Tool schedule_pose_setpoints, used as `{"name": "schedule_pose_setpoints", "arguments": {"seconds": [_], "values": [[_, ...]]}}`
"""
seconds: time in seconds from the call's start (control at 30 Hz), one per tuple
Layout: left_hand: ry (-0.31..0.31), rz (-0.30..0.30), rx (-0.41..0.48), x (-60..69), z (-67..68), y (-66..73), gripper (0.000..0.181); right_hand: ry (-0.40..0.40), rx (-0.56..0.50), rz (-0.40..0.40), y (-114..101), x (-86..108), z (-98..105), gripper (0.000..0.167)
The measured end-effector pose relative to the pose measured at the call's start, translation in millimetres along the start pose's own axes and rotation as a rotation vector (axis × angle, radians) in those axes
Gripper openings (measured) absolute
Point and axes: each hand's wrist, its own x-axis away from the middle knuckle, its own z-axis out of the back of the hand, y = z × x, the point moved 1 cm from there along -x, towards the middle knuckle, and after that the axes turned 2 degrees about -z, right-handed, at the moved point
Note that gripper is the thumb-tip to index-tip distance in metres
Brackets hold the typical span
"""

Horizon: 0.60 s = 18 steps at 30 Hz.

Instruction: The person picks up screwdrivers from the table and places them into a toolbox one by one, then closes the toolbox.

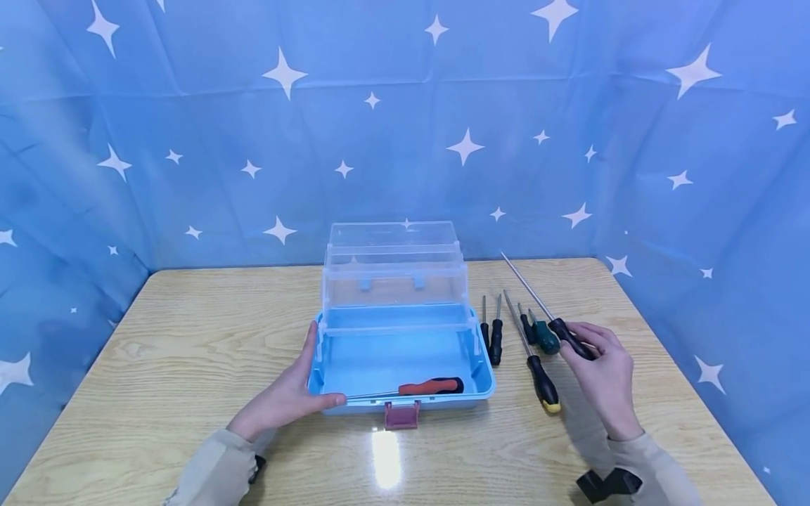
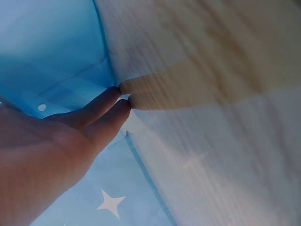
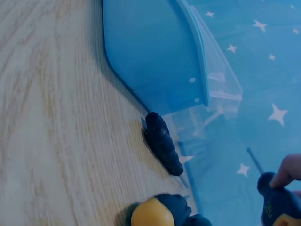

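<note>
My right hand (image 1: 601, 365) grips a long screwdriver (image 1: 571, 340) by its black handle, the shaft slanting up and left toward the back of the table. In the right wrist view, the dark handle of this held screwdriver (image 3: 278, 202) shows some yellow. At the left side of a light blue toolbox (image 1: 392, 351), my left hand (image 1: 287, 393) rests with fingers straight along the wall and thumb by the front rim. Inside the box, close to its front wall, lies a red-and-black screwdriver (image 1: 432, 386). The clear lid (image 1: 395, 288) stands raised at the back.
Right of the toolbox lie several screwdrivers: a black-and-yellow one (image 1: 543, 383), a stubby green one (image 1: 545, 338), and black ones (image 1: 496, 343). A purple latch (image 1: 401, 415) hangs at the box's front. Blue star-patterned cloth (image 1: 405, 140) surrounds the wooden table (image 1: 209, 330).
</note>
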Motion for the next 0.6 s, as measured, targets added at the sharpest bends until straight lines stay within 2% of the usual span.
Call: {"name": "schedule_pose_setpoints", "arguments": {"seconds": [0.13, 0.6], "values": [[0.001, -0.003, 0.006, -0.3, -0.3, 0.1, 0.120, -0.040, -0.018, -0.019, -1.7, -0.1, 0.4, 0.027], [0.001, -0.019, 0.012, -0.4, -0.5, -1.3, 0.120, -0.096, -0.113, -0.037, -7.8, 0.8, 0.0, 0.030]]}}
